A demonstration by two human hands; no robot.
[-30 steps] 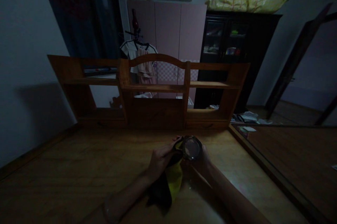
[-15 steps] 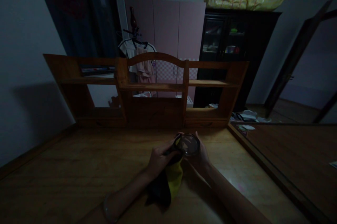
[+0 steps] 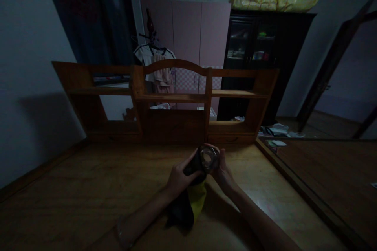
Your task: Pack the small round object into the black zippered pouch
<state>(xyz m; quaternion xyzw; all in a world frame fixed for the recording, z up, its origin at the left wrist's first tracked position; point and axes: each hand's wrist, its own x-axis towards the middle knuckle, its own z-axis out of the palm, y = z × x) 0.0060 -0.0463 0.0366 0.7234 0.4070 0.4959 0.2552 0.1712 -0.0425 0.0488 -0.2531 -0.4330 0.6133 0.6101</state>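
Observation:
My left hand [image 3: 180,178] is closed on a black and yellow cloth [image 3: 198,200], which hangs down toward the tabletop. Its dark upper part lies against the left side of a round, clear glass [image 3: 208,158]. Fingers of my right hand [image 3: 224,175] wrap the glass from the right, with the thumb upright along its side. The glass is tilted, so one round end faces me; the dim light hides whether that end is the mouth or the base. Both hands are close together above the wooden table, and the cloth covers part of the glass.
A wooden shelf unit [image 3: 173,97] with small drawers stands along the table's [image 3: 118,180] far side. A raised wooden edge [image 3: 290,178] runs down the right. Beyond are a pink wardrobe [image 3: 186,31], a dark cabinet [image 3: 290,43] and hanging clothes [image 3: 160,68]. A wall rises at left.
The glass has turned and shifted slightly left, against the cloth. The dark cloth edge now covers its left side. My right thumb stands more upright.

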